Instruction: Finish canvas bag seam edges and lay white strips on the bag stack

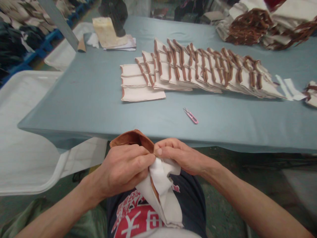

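Note:
My left hand (123, 168) and my right hand (177, 155) are both closed on a cream fabric piece with a brown strap (160, 188), held close to my body below the table edge. The brown strap loops up behind my fingers. The fingertips of both hands meet at the fabric's top edge. On the grey-blue table (86, 99) ahead lies a small pink thread snipper (190, 115), apart from both hands. Beyond it a long overlapping row of cream pieces with brown straps (198, 69) is laid out.
A heap of similar cream and brown pieces (267, 23) sits at the back right. A yellowish block (106, 31) and papers rest at the back left. White plastic tubs (24, 132) stand left of the table. Stacked fabric fills shelves at the far left.

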Tool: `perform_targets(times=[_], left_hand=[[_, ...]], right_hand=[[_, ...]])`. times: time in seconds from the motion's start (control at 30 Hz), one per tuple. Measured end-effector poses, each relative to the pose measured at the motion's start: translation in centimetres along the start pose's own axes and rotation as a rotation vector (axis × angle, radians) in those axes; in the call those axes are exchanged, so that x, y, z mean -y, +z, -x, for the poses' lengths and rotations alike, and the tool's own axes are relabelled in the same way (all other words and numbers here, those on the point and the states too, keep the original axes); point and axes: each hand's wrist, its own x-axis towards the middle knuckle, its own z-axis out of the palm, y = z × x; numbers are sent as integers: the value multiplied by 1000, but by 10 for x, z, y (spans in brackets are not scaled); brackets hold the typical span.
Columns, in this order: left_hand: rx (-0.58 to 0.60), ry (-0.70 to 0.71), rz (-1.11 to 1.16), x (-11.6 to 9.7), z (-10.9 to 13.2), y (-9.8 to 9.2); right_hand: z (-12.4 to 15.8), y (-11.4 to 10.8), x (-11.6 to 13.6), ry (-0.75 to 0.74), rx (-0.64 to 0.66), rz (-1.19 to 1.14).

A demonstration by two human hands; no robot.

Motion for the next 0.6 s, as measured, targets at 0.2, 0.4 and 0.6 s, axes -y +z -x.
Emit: perform_targets(times=[0.2, 0.4, 0.6], left_hand=[[56, -220, 147, -8, 0, -4], [232, -477, 377, -11, -7, -25], [400, -483, 516, -2, -16, -33]], right_hand=[[12, 5, 6, -18, 44, 100], [23, 15, 16, -235, -115, 561], [27, 13, 19, -484, -162, 962]])
